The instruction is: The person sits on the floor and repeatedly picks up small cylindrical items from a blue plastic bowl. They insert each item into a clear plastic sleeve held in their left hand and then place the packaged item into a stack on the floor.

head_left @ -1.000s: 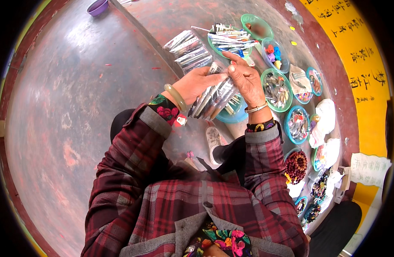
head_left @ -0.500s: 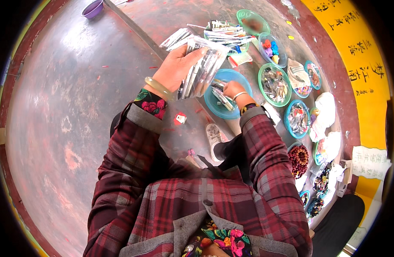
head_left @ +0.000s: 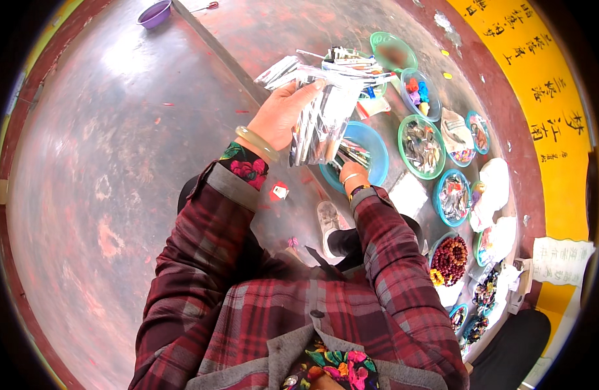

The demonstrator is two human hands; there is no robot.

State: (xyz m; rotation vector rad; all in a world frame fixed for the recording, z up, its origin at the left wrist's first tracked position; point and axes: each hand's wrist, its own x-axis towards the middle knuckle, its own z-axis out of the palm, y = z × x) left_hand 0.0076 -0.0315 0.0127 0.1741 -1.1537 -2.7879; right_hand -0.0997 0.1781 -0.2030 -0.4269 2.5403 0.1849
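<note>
In my left hand [head_left: 283, 110] is a clear plastic bag [head_left: 322, 120] of slim pens, pinched near its top edge and hanging over the left side of a blue basin [head_left: 379, 155]. My right hand [head_left: 353, 172] is low at the basin's near side, just right of the bag's lower end. Its fingers are closed around several pens [head_left: 353, 153]; the fingertips are partly hidden. Behind the bag, more bagged pens [head_left: 278, 73] lie on the floor, and a heap of pens [head_left: 355, 64] fills a green basin.
Right of the blue basin stand a green basin of small packets [head_left: 422, 147], a blue bowl of packets [head_left: 454, 197] and red bead strings [head_left: 450, 260]. A clear packet [head_left: 408, 194] and a red-and-white card [head_left: 279, 191] lie on the floor. A purple basin [head_left: 154, 14] sits far left.
My right hand has come nearer to me, from inside the basin to its near side, with pens at its fingers. The left hand and bag have shifted right, covering the basin's left part.
</note>
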